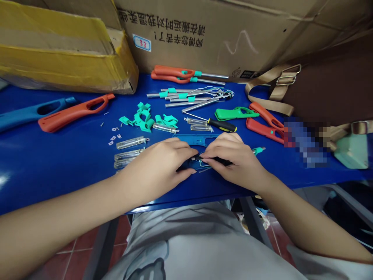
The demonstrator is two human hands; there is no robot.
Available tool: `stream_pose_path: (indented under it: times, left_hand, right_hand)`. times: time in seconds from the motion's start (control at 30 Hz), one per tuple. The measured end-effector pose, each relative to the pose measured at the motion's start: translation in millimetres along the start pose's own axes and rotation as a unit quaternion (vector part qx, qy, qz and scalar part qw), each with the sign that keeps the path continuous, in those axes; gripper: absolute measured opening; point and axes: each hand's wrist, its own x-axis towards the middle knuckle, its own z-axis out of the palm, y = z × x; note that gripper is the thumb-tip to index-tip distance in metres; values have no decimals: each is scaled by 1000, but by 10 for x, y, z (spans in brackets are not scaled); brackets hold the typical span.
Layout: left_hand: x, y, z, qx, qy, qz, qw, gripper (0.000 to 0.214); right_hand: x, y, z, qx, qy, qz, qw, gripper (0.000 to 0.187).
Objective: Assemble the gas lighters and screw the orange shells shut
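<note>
Both hands rest on a blue plastic lighter shell [194,139] lying flat near the front edge of the blue table [58,163]. My left hand [159,167] presses its fingers together on the shell's left part. My right hand [233,157] covers the right part, fingers pinched on a dark inner part [201,158] I cannot make out. A teal tip [258,149] sticks out past my right hand.
Clear gas tubes [131,143], teal clips [144,116], metal nozzles [186,95], a black-handled screwdriver [223,125], and orange [74,112], blue [32,112] and green [234,113] shells lie about. Cardboard boxes [204,31] stand behind, a brown bag [326,81] to the right.
</note>
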Motion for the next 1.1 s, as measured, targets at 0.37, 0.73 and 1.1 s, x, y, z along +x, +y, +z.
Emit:
stream_pose_path:
  times: [0.37,0.73,1.1]
  left_hand:
    - [-1,1,-3,1,-6,3,1000,30]
    - [10,1,0,-4,2,8,1000,28]
    - [-10,-8,20,-2,-3,2,1000,29]
  right_hand:
    - [2,-9,-16,23,-12,1,1000,8]
    - [0,-24,-13,-16,11,-7,1000,8]
    - [-2,-14,-4,-11,4,-29,1000,10]
